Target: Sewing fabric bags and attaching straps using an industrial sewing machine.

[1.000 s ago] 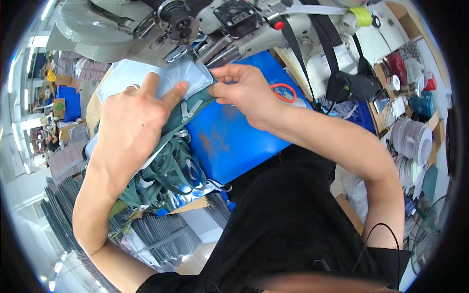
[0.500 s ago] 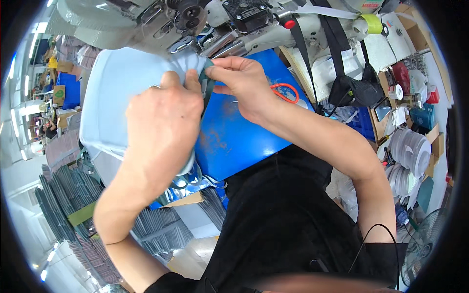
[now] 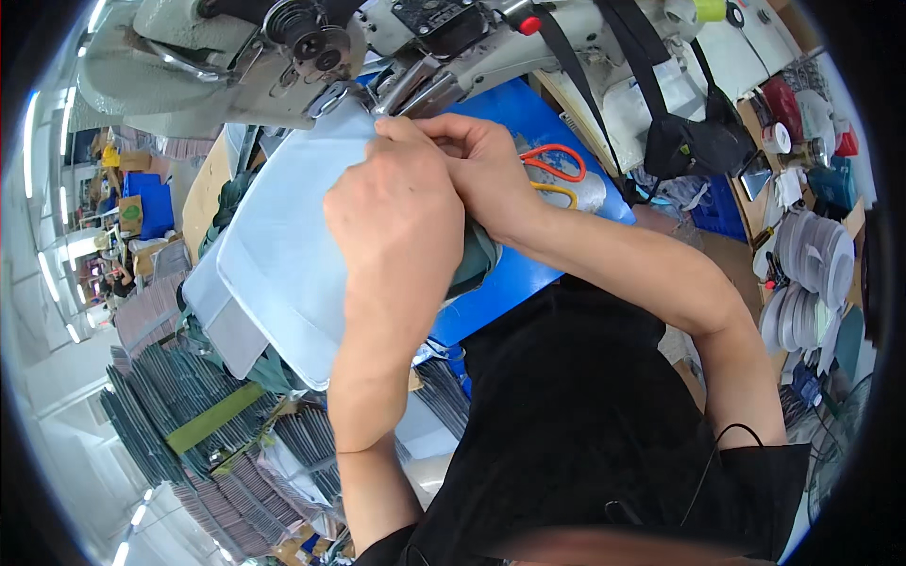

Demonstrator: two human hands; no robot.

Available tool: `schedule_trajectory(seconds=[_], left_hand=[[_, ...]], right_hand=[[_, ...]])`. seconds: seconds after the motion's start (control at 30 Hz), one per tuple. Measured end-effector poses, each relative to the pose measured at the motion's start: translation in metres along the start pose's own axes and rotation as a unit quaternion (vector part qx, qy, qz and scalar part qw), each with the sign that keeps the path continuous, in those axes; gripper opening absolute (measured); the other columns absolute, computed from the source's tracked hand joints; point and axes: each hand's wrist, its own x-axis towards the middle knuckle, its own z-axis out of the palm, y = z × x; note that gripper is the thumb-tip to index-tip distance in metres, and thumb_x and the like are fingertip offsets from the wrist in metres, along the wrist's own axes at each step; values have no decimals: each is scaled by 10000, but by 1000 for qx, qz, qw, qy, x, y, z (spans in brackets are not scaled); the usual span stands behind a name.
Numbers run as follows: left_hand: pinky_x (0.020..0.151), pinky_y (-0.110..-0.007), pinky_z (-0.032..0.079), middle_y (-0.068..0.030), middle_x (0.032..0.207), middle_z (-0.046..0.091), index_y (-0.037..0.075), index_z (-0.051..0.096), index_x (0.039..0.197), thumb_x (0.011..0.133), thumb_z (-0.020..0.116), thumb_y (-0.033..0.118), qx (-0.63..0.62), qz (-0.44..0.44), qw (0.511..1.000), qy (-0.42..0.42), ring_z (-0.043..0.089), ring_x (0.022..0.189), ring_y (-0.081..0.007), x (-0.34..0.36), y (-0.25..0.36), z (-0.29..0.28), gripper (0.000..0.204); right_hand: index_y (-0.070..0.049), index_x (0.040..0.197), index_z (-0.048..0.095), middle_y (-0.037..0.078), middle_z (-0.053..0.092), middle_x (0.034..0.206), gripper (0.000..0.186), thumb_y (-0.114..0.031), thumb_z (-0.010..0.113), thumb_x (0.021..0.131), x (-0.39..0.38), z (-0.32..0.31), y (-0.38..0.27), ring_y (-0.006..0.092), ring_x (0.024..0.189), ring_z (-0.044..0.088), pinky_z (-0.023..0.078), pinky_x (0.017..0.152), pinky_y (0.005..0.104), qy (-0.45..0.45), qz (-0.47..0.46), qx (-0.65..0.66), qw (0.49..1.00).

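A light blue fabric panel point(image 3: 283, 236) lies under the sewing machine point(image 3: 311, 57), its far corner at the presser foot. My left hand point(image 3: 401, 198) is closed on the panel's right edge, fingertips just short of the foot. Right beside it, my right hand point(image 3: 495, 179) is pinched shut at the same edge, thumb and forefinger close to the left fingers. A dark green strip point(image 3: 479, 264) of fabric comes out below both hands. What lies exactly between the right fingertips is hidden.
Scissors with orange handles point(image 3: 559, 156) lie on the blue work surface point(image 3: 510, 307), near a yellow handle point(image 3: 559, 193). Black straps and a black pouch point(image 3: 694, 146) hang at right, past which sit white spools point(image 3: 812, 255). Stacked grey-green panels point(image 3: 160, 406) stand at left.
The panel has turned and shifted right and toward me. My left hand has moved right, close against my right hand. More of the scissors shows, and the whole view has shifted slightly.
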Motion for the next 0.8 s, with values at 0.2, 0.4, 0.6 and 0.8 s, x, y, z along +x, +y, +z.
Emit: schedule_trajectory(seconds=[0.2,0.4,0.6,0.8], left_hand=[[671,-492,579,-225,815,713,-72,607,1172,834,621,96,-104,-33,994,30,713,699,-432,1,-13,8,377],[888,-457,544,-220,1347,604,8,624,1250,664,751,99,-255,-41,950,175,652,1072,-389,-48,7,22,606],[787,-395,565,-114,1188,732,28,706,997,689,726,-21,-215,87,944,236,674,969,-306,-72,7,31,313],[658,-324,546,-38,1105,762,49,700,935,753,735,1,-189,145,941,242,668,880,-220,-52,-17,29,191]], right_hand=[[-23,1048,777,93,685,933,240,-102,742,824,-28,-24,-12,205,816,689,555,775,341,5,-198,-403,893],[-21,1041,783,85,649,884,250,-118,745,813,-64,-42,-23,186,760,650,547,717,328,-14,-125,-421,898],[21,1107,762,25,653,864,246,-51,718,876,-73,-29,-28,95,769,665,575,620,263,-2,56,-175,983],[14,1185,731,21,697,968,264,-36,671,932,-54,-18,-19,78,834,682,612,691,265,-10,79,-104,991]])
